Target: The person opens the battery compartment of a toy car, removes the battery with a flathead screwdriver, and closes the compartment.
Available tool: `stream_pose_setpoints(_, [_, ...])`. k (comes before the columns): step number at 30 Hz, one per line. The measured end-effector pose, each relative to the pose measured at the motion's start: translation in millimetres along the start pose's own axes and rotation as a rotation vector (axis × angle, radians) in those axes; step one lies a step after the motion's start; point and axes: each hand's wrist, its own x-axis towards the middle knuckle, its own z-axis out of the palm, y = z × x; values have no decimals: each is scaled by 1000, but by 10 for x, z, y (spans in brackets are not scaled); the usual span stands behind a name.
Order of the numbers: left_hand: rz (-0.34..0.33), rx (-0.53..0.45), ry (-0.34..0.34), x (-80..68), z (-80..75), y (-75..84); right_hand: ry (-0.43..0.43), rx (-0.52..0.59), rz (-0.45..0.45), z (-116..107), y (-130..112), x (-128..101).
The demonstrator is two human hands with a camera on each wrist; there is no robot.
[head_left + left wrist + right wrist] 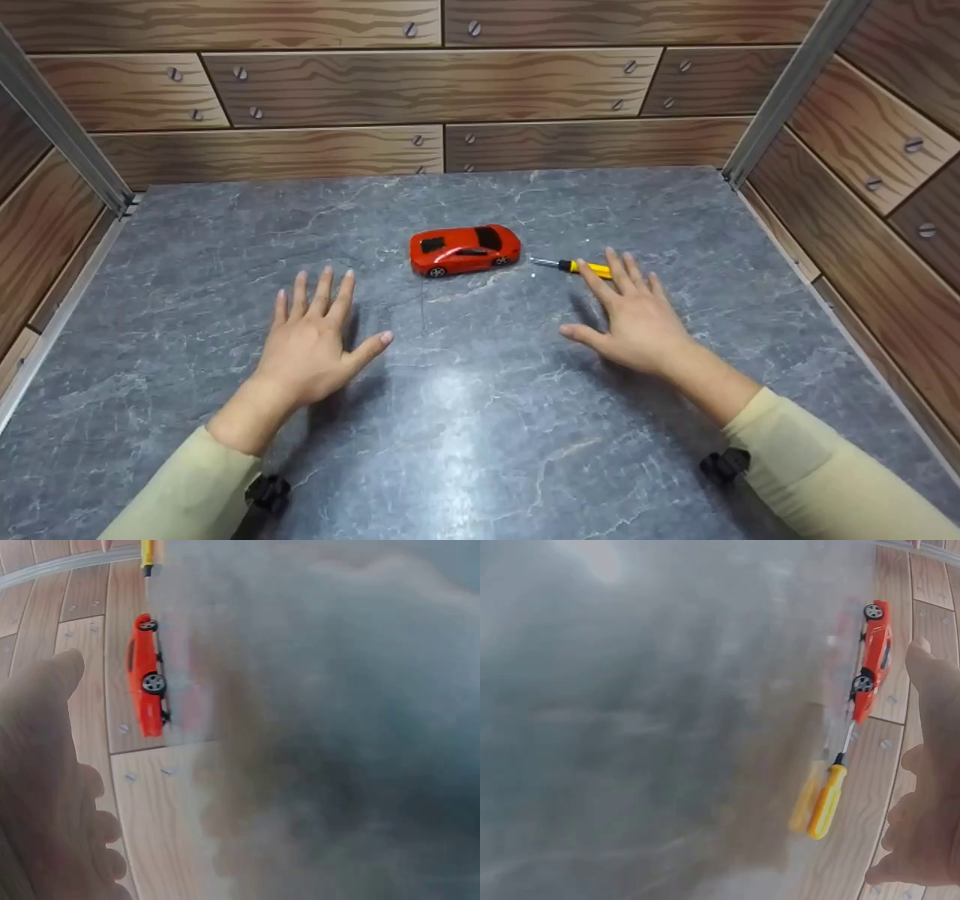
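Observation:
A red toy car [463, 250] stands on its wheels near the middle of the table, its side toward me. Just right of it lies a screwdriver [592, 268] with a yellow and black handle, its metal shaft pointing at the car. My left hand [307, 356] is spread, palm down, to the left and nearer than the car, holding nothing. Also spread and holding nothing, my right hand [637, 322] is nearest the screwdriver; its fingers overlap the handle's end in the head view. The right wrist view shows the screwdriver [829, 802] apart from that hand.
The grey marbled tabletop [480, 435] reflects light near its front. Wood-patterned panels [435, 86] close off the back and both sides, with metal posts [780, 90] at the rear corners. Each sleeve carries a small black device, such as the one on the left wrist [268, 493].

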Motion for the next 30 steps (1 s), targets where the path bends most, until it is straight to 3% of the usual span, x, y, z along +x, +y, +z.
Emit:
stream_pose_setpoints(8, [37,10,-1,339,-165,174,7,3,-58,-111,-227,340])
stream_pose_setpoints(14, [62,15,-29,608,-191,334,-6,4,-113,-135,-359,600])
stream_pose_setpoints(23, [73,-5,-85,937,-59,460,-18,26,-185,-25,-445,937])
stream_pose_setpoints(30, [75,-11,-128,1087,84,467,-63,55,-210,76,-506,1093])
